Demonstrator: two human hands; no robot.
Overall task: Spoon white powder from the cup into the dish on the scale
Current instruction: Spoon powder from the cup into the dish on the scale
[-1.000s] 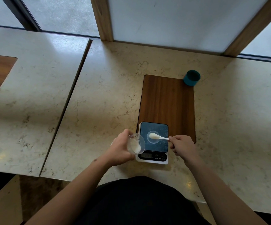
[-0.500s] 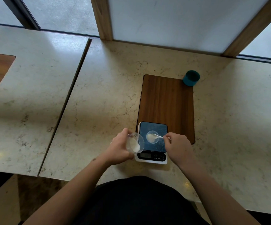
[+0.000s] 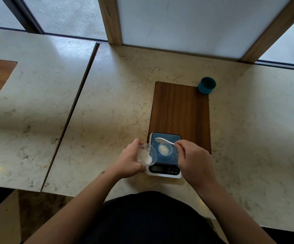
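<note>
My left hand [image 3: 130, 160] grips a clear plastic cup [image 3: 147, 154], tilted with its mouth toward the scale and white powder lying in its lower side. My right hand [image 3: 193, 161] pinches the handle of a white spoon [image 3: 162, 140], whose bowl hovers over the far left part of the scale's dark platform. A small clear dish [image 3: 165, 149] with a mound of white powder sits in the middle of the white digital scale [image 3: 163, 174]. The spoon's bowl is just beyond the dish, not over it.
The scale stands on the near end of a wooden board [image 3: 180, 110] set into the marble counter [image 3: 107, 111]. A teal cup [image 3: 206, 85] stands at the board's far right corner. A second counter slab lies to the left across a seam.
The spoon, which lay over the dish a second ago, has lifted away to the far side, leaving the powder mound in the dish visible. My right hand moved left, closer to the dish.
</note>
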